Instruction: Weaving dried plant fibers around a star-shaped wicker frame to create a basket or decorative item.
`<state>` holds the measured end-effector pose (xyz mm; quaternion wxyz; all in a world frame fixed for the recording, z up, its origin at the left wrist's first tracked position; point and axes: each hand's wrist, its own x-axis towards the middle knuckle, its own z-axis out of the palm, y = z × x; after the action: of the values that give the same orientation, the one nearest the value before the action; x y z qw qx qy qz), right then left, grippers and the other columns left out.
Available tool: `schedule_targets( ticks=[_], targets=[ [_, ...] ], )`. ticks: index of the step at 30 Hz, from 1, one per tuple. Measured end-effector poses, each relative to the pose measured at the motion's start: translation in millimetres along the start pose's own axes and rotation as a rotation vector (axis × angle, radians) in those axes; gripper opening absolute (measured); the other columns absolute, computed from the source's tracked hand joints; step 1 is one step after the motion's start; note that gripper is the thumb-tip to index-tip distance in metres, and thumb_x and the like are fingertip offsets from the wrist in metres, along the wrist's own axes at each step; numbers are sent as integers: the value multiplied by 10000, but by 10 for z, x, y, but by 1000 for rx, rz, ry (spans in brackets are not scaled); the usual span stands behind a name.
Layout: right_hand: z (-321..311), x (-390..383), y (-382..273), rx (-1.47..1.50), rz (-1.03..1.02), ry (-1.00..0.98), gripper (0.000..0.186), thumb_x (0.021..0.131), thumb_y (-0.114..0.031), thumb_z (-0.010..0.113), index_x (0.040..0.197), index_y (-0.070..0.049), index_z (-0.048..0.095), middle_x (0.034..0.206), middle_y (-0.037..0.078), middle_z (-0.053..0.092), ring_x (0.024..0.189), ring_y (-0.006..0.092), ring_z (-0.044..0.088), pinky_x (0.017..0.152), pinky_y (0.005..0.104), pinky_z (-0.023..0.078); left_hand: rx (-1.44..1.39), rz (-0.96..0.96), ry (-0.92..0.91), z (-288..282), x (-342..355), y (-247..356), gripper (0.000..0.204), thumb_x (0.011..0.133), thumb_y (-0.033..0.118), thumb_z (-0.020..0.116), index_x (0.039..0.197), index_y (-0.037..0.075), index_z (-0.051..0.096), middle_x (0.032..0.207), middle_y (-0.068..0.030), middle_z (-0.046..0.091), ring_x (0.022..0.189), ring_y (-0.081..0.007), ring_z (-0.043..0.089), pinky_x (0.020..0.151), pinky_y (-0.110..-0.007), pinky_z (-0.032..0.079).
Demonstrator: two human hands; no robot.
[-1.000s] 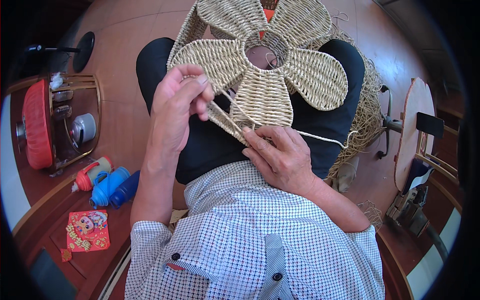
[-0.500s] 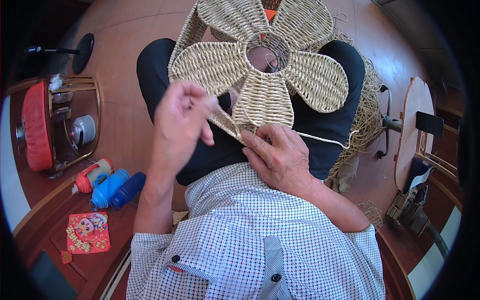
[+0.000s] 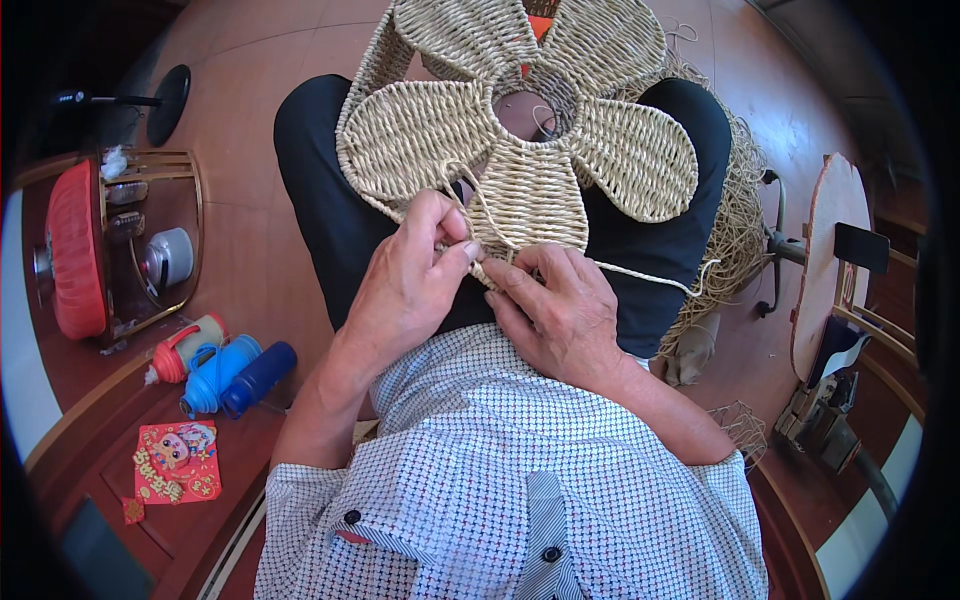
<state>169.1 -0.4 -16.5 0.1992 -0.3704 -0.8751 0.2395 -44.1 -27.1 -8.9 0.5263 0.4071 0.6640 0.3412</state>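
Note:
A woven straw flower (image 3: 420, 135) with several petals round a central hole rests on my lap over dark trousers (image 3: 660, 270), attached to a woven frame. My left hand (image 3: 420, 270) pinches a straw cord (image 3: 462, 172) at the flower's lower-left edge, below the bottom petal, its fingertips beside those of my right hand. My right hand (image 3: 555, 315) grips the woven edge there, fingers bent. A pale loose cord (image 3: 645, 273) trails from near my right hand toward the right. My fingertips partly hide the spot being held.
A heap of loose cord (image 3: 740, 210) lies behind my right leg. Red, light blue and dark blue flasks (image 3: 255, 380) lie at left, near a red item (image 3: 75, 250) and a steel kettle (image 3: 170, 260). A round wooden board (image 3: 820, 210) and chair base (image 3: 780, 240) are at right.
My left hand has come down and right from over the left petal to beside my right hand. A loop of cord now shows above it. My right hand has barely moved.

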Motion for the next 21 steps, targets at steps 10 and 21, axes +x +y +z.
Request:
schedule_targets(
  ticks=[10,21],
  targets=[
    [27,-20,16,42,9,48,373,878,-216,856,1242,-158,792,1021,3,643,906,196,645,768,370,521,-96,-101,-239,-235,127,82,185,1029,2,658,1136,49,515,883,-17,557,511,-50,486,404,-242,368],
    [36,-6,34,87,6,121,289,863,-207,861,1142,-157,805,1006,-7,671,885,200,667,745,369,517,269,192,305,339,-209,83,231,954,-59,677,1081,14,498,971,-80,628,797,-79,614,655,-267,526]
  ],
)
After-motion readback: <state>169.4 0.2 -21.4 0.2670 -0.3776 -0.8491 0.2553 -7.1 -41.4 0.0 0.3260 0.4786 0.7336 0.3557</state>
